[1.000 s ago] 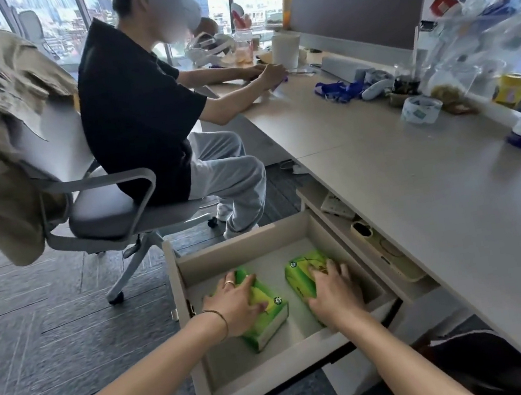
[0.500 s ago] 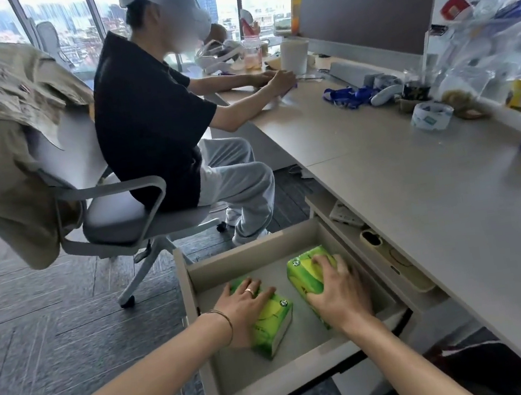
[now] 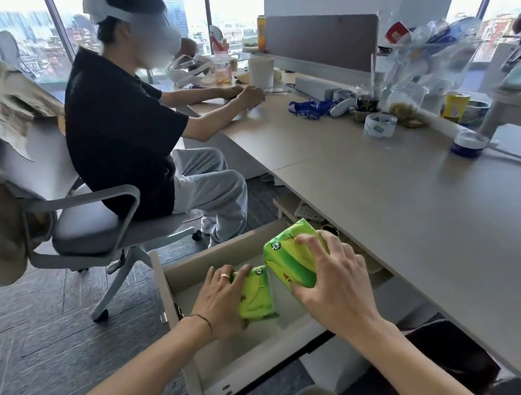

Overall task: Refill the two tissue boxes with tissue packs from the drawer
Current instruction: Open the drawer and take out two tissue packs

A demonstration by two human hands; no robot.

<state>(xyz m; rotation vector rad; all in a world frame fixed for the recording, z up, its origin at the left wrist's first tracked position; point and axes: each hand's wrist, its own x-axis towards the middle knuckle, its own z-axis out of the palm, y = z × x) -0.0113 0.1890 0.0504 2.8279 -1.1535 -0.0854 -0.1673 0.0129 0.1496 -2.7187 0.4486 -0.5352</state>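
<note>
Open drawer (image 3: 179,295) under desk (image 3: 421,208) edge, two tissue packs: left pack (image 3: 255,295) inside under left hand (image 3: 220,300); right pack (image 3: 291,260) raised above it in right hand (image 3: 334,280). Seated person (image 3: 129,132) on chair (image 3: 88,221) behind drawer, left of desk

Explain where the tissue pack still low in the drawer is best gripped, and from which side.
Grip the lower tissue pack across its narrow width, coming from above. It lies flat in the open drawer, broad face up, with the walls blocking side approaches. The left hand already wraps its left edge. The right hand has its own raised pack.
</note>
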